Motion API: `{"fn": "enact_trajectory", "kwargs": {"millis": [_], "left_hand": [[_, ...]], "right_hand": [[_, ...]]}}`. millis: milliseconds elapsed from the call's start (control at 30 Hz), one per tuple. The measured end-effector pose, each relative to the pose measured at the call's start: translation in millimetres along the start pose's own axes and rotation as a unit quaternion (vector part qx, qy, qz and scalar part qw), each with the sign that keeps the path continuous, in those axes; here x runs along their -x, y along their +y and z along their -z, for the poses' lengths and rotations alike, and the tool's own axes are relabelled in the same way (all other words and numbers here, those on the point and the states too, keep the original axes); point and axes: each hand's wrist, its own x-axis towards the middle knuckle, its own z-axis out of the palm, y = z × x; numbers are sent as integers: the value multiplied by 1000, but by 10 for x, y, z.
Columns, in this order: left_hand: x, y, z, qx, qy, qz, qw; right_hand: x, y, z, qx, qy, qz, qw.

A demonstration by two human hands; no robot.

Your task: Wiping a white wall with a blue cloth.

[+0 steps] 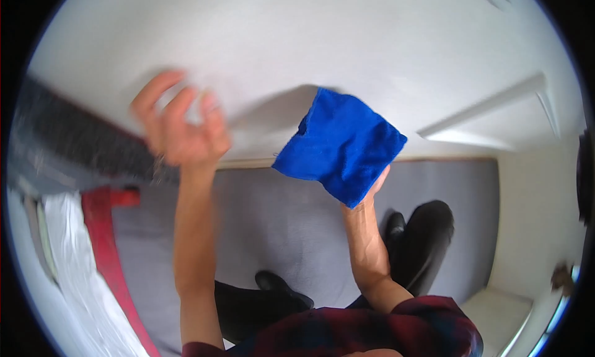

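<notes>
A square blue cloth (344,143), with a fuzzy towel-like surface, is spread over my right hand (382,179). Only the wrist and the edge of that hand show; the cloth hides most of the fingers. The cloth is in front of a white wall panel (288,41) and casts a shadow on it. My left hand (183,124) is raised to the left of the cloth, apart from it and blurred. Its fingers are bent and spread, and I see nothing held in them.
Below the wall lies a grey floor (279,208), where my dark shoes rest. A dark grey fuzzy strip (93,124) runs along the left. Beside it are a red strip (104,236) and white sheeting (76,245). A triangular recess (502,115) marks the wall at right.
</notes>
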Motion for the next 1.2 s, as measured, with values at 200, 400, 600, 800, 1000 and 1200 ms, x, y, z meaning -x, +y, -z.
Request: {"fn": "enact_trajectory", "kwargs": {"millis": [200,400,600,800,1000,1200], "left_hand": [[-124,-134,-339,79,75,-29,994],[-57,-118,-707,-4,46,-61,997],[-25,-127,-636,-74,32,-76,994],[-104,-124,-672,-60,16,-102,993],[-59,46,-367,-135,-103,-83,982],[-8,632,-510,-99,-213,-53,971]], "right_hand": [[166,-684,-1109,283,80,394,871],[-1113,-842,-1071,769,27,551,323],[-1285,-792,-682,813,62,552,175],[-1549,-1583,-1749,837,55,522,151],[-1564,-1575,-1154,782,48,599,167],[-1024,-1156,1026,780,163,533,284]]}}
